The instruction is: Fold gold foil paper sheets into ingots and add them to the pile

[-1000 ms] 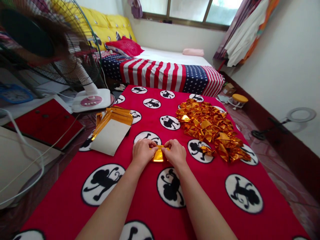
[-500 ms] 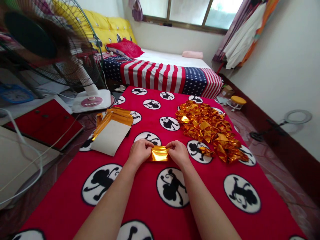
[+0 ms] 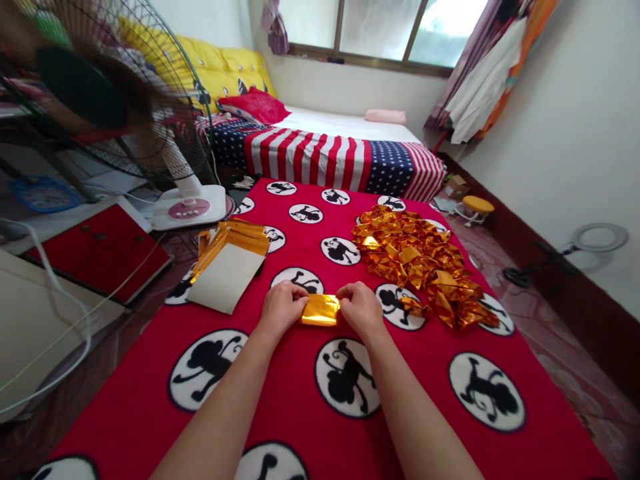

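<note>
A small folded strip of shiny gold foil (image 3: 321,311) lies between my hands, low over the red cloth with monkey prints (image 3: 400,413). My left hand (image 3: 284,304) pinches its left end, and my right hand (image 3: 361,307) pinches its right end. Left of my hands is a stack of gold foil sheets (image 3: 245,233) with a pale sheet (image 3: 225,277) on top. To the right lies a heap of folded, crinkled gold foil pieces (image 3: 415,253), with one small piece (image 3: 414,307) at its near edge.
A fan (image 3: 193,205) with blurred blades stands at the left, near a red panel (image 3: 105,247) and white cables. Beyond the cloth is a bed with a striped and starred cover (image 3: 320,157). A yellow stool (image 3: 479,204) and a ring-shaped stand (image 3: 599,237) are at the right.
The view has shifted slightly, so the scene sits a little lower and further right. Both hands still pinch the foil strip, whose surface now looks flatter and shows different reflections.
</note>
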A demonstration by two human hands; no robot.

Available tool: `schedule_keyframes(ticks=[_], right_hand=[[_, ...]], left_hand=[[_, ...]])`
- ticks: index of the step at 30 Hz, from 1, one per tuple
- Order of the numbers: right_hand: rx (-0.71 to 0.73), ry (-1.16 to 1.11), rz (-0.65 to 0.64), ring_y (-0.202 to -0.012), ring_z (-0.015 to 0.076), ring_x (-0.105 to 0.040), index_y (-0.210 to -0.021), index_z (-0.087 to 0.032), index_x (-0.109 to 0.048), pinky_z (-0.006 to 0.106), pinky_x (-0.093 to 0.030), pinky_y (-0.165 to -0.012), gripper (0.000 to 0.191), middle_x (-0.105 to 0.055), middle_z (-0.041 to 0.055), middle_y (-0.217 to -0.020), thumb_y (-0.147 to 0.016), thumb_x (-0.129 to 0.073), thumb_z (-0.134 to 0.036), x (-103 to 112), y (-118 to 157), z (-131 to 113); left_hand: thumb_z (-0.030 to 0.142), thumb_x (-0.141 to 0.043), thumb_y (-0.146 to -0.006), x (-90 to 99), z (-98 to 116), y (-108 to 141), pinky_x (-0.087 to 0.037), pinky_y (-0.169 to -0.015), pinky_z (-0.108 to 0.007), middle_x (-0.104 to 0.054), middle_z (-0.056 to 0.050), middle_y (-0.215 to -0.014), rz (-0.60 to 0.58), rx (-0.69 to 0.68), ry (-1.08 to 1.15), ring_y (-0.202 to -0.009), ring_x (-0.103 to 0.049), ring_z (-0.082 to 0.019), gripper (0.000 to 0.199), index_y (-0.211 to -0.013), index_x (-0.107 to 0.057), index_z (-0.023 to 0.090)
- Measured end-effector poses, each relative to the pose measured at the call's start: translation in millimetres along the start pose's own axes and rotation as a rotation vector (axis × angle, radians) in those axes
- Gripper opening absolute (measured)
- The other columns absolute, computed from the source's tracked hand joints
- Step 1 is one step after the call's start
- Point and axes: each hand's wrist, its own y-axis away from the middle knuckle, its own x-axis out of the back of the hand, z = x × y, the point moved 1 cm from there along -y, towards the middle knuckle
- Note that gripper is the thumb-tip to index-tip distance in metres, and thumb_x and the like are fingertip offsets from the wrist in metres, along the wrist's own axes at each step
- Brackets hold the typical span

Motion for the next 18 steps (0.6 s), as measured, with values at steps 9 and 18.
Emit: schedule_keyframes(ticks=[9,18], right_hand=[[0.386,0.072,-0.036,-0.143,0.0258,-0.032,-0.144,-0.008,-0.044,0.046,-0.016,-0.119,0.053,-0.041,0.0147,-0.152,-0.094,-0.043,-0.024,-46,58,-52],[0.278,0.232,-0.031,-0.147,0.0245,-0.022,-0.148,-0.011,-0.038,0.048,-0.013,-0.119,0.055,-0.027,0.0113,-0.158,-0.097,-0.037,-0.032,-29,55,7]], left_hand=[[0.020,-0.060,-0.078,-0.7,-1,1,-0.049,-0.075,-0.026,-0.073,-0.006,-0.088,0.024,-0.046,0.003,-0.082,-0.065,-0.017,0.018,-0.086,-0.077,0.019],[0.024,-0.065,-0.078,1.3,1,2,-0.048,-0.074,-0.028,-0.072,-0.004,-0.086,0.018,-0.025,-0.014,-0.080,-0.064,-0.018,0.013,-0.083,-0.077,0.021]])
